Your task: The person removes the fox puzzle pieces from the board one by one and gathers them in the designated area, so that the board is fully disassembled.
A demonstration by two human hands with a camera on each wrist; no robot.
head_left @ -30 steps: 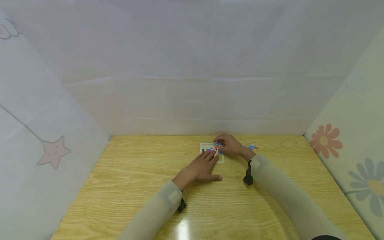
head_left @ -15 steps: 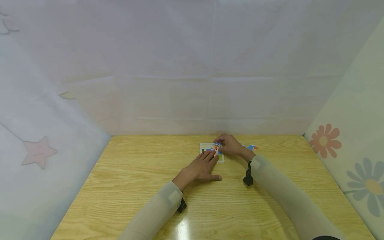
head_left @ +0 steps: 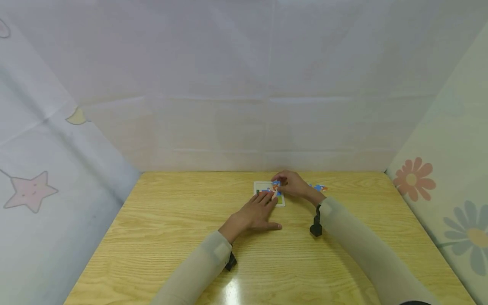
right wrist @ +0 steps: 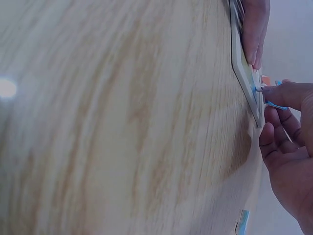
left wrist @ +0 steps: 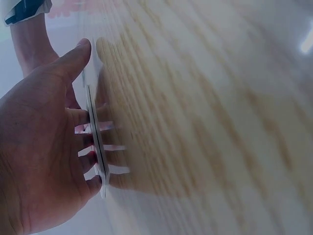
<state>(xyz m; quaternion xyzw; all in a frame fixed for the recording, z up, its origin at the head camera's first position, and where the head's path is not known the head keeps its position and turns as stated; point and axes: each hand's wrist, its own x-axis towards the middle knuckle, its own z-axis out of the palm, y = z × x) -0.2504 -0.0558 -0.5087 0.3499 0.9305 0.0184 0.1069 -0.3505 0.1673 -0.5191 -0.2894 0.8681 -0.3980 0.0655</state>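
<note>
A small jigsaw puzzle board (head_left: 263, 185) with a pale border lies near the table's far edge, partly covered by both hands. My left hand (head_left: 254, 214) rests on its near part, fingers straight and spread, thumb out to the right over the wood. In the left wrist view those fingertips meet the thin board (left wrist: 99, 147). At the board's upper right corner my right hand (head_left: 293, 185) pinches a blue and orange puzzle piece (head_left: 276, 185) between thumb and fingers. The right wrist view shows this piece (right wrist: 279, 104) tilted up at the board's surface.
Loose blue and orange puzzle pieces (head_left: 320, 188) lie to the right, behind the right wrist. The wooden table (head_left: 183, 220) ends at a pale cloth wall (head_left: 213, 127). Printed cloth also stands along the left and right sides.
Both hands stay almost still, the right one keeping its pinch on the puzzle piece. The left side cloth ripples, its printed star shifting left and a yellow moon coming into sight.
</note>
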